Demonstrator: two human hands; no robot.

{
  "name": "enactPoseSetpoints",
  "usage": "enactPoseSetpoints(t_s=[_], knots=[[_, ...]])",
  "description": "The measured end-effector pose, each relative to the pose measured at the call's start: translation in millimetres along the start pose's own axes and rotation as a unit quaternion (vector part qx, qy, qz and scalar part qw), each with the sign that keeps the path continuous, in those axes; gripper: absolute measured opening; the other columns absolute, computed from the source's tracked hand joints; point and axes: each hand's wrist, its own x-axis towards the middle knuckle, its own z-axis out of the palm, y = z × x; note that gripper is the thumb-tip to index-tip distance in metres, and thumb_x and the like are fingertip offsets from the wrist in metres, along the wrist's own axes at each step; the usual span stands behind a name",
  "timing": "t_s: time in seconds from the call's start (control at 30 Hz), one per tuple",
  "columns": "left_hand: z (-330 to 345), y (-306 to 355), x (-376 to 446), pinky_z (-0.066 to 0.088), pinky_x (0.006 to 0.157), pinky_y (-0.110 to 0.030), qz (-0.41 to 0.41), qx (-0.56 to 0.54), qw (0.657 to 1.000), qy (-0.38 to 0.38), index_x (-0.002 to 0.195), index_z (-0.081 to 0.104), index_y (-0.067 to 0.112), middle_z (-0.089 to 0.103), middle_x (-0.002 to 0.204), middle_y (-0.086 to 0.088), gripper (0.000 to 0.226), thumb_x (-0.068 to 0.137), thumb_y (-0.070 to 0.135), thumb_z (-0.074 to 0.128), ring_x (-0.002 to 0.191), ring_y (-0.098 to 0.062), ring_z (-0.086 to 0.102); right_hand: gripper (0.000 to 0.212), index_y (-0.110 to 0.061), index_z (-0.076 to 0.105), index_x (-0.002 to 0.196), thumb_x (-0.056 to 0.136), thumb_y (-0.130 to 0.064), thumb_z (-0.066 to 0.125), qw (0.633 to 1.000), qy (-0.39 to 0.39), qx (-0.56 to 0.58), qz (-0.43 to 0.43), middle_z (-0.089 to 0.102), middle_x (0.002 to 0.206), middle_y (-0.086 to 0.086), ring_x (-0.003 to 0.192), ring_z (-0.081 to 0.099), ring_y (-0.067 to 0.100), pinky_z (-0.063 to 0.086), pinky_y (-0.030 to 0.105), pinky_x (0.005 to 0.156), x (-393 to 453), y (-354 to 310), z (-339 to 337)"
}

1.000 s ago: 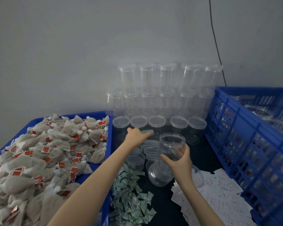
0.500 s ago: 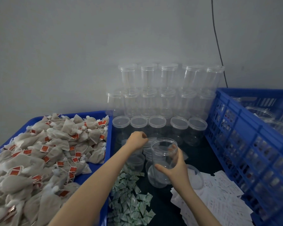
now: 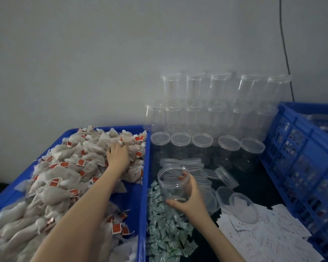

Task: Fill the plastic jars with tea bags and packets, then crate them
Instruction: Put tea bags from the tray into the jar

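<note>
Fingers of the right hand (image 3: 192, 200) are curled around an open plastic jar (image 3: 173, 184), with the thumb under its lower side; the jar has no lid, looks empty and is tilted, its mouth turned up and away from the person. It hangs above the green packets (image 3: 167, 233) on the dark table. The left hand (image 3: 118, 155) lies on the tea bags (image 3: 68, 167) heaped in the blue tray (image 3: 143, 186), fingers pushed into the pile; I cannot tell if they already grip a bag.

I judge that filling of this jar is only starting. Several things could go wrong. The bags have strings and red tags, so one grab may pull extra bags, which can fall between tray and jar. The jar wall is smooth and held by one hand only, so a push from the bags may turn it or make it slip. The loose lids (image 3: 226, 176) just beside it are easy to knock.
</note>
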Motion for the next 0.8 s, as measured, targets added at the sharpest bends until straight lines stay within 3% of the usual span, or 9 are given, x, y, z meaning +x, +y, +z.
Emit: enactPoseSetpoints(t_s=[0.07,0.13,0.27,0.33,0.47,0.6,0.7,0.8], knots=[[7.6,-11.6,0.2,0.03,0.111,-0.043,0.026,0.097,0.995,0.0,0.137,0.039,0.016,0.039,0.145,-0.01,0.053,0.089,0.027,0.06,0.136,-0.028,0.033,0.101,-0.043,0.031,0.139,0.059,-0.034,0.092,1.0,-0.008,-0.011,-0.004,0.047,0.139,-0.016,0.13,0.045,0.007,0.04,0.037,0.111,-1.5,0.7,3.0],[7.5,-15.0,-1.3,0.035,0.106,-0.039,0.04,0.153,0.986,0.048,0.135,0.039,0.015,0.048,0.138,-0.007,0.052,0.089,0.026,0.061,0.128,-0.026,0.043,0.1,-0.046,0.032,0.137,0.057,-0.038,0.091,1.0,-0.015,-0.017,0.0,0.047,0.137,-0.021,0.128,0.046,0.003,0.043,0.035,0.108,-2.2,1.1,5.1],[-0.7,-23.3,0.8,0.038,0.102,-0.038,0.055,0.208,0.973,0.079,0.13,0.045,0.017,0.054,0.128,-0.005,0.042,0.091,0.022,0.058,0.12,-0.024,0.049,0.091,-0.052,0.034,0.128,0.063,-0.027,0.092,0.999,-0.027,-0.021,-0.003,0.046,0.13,-0.028,0.117,0.044,-0.019,0.043,0.006,0.089,-2.7,2.5,7.3],[-3.4,-27.4,1.3,0.037,0.103,-0.037,0.056,0.176,0.981,0.066,0.131,0.045,0.017,0.049,0.132,-0.007,0.043,0.091,0.017,0.059,0.122,-0.025,0.046,0.09,-0.05,0.034,0.128,0.064,-0.026,0.092,0.999,-0.029,-0.02,-0.003,0.047,0.131,-0.026,0.111,0.042,-0.027,0.04,-0.002,0.081,-3.4,2.5,8.5],[-10.4,-34.8,0.4,0.045,0.098,-0.034,0.026,0.127,0.99,0.063,0.122,0.055,0.013,0.043,0.136,-0.011,0.035,0.089,0.012,0.062,0.123,-0.025,0.045,0.087,-0.052,0.034,0.125,0.064,-0.028,0.091,0.999,-0.039,-0.023,-0.001,0.045,0.129,-0.029,0.109,0.042,-0.029,0.038,-0.004,0.08,-5.8,1.6,11.1],[-20.9,-39.7,-0.2,0.051,0.081,-0.03,0.029,0.097,0.992,0.071,0.107,0.063,0.014,0.063,0.106,-0.005,0.018,0.092,0.009,0.054,0.097,-0.019,0.058,0.087,-0.051,0.035,0.125,0.065,-0.027,0.092,0.999,-0.041,-0.024,0.005,0.047,0.13,-0.026,0.113,0.045,-0.023,0.039,-0.002,0.082,-5.4,1.1,12.3],[-35.3,-32.5,-4.1,0.046,0.064,-0.029,-0.005,0.02,0.993,0.114,0.091,0.063,0.009,0.059,0.079,-0.002,0.014,0.094,0.014,0.051,0.073,-0.017,0.054,0.09,-0.049,0.032,0.128,0.064,-0.027,0.092,0.999,-0.039,-0.023,0.011,0.047,0.131,-0.023,0.112,0.045,-0.022,0.039,-0.002,0.08,-4.9,-0.6,14.1],[-48.3,-22.8,-9.1,0.041,0.053,-0.03,-0.024,-0.109,0.983,0.145,0.085,0.055,0.008,0.052,0.068,-0.003,0.012,0.093,0.015,0.05,0.062,-0.018,0.052,0.086,-0.048,0.035,0.124,0.065,-0.023,0.092,0.999,-0.04,-0.014,0.013,0.046,0.126,-0.027,0.104,0.043,-0.031,0.038,-0.005,0.076,-4.8,0.3,15.3]])
